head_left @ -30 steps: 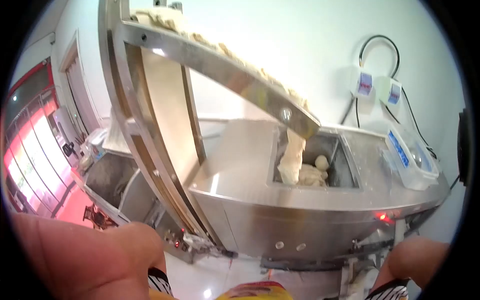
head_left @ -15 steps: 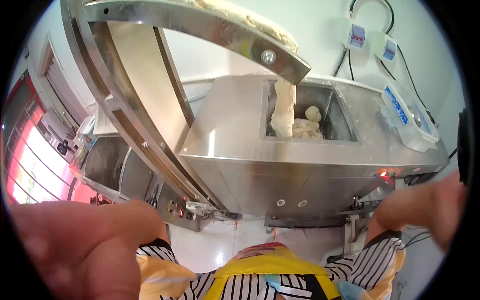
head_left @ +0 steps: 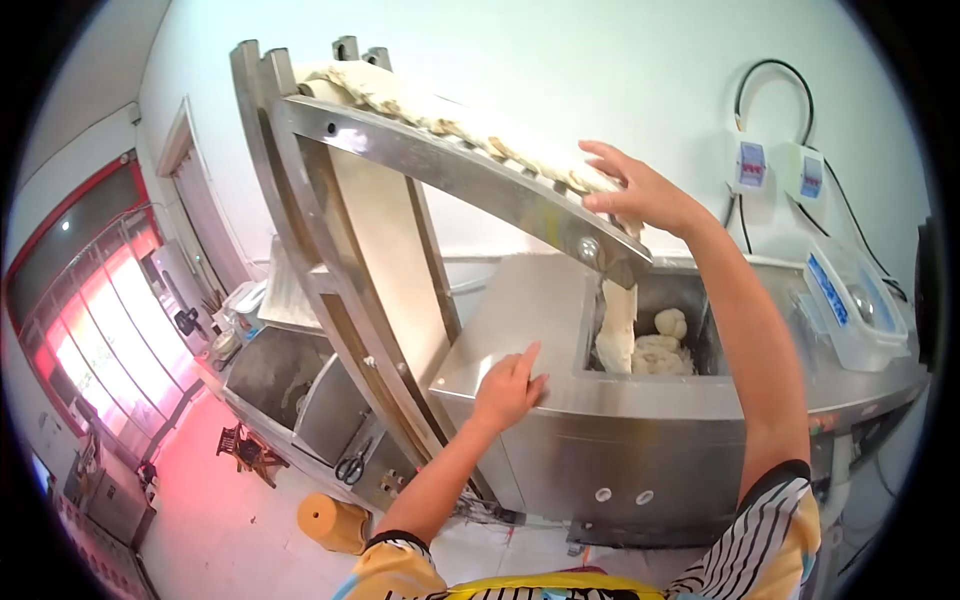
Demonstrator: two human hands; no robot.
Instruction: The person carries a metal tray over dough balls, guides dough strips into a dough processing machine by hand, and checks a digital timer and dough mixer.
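My right hand, fingers spread, is at the lower end of a sloping metal conveyor. Its fingertips reach the long strip of dough lying along the top; whether they press on it I cannot tell. From that end a flat dough sheet hangs into a square hopper in the steel machine. Inside the hopper lie a round dough lump and a rougher dough mass. My left hand holds nothing, with its index finger stretched out, over the machine's front left edge.
A white plastic box stands on the machine's right end, below wall switches. To the left are an open steel mixer bin, scissors, a yellow stool and a small wooden chair on the floor.
Both hands have moved forward from close to the camera: the right up to the conveyor's end, the left over the machine's front edge. The view has shifted, showing more of the left side.
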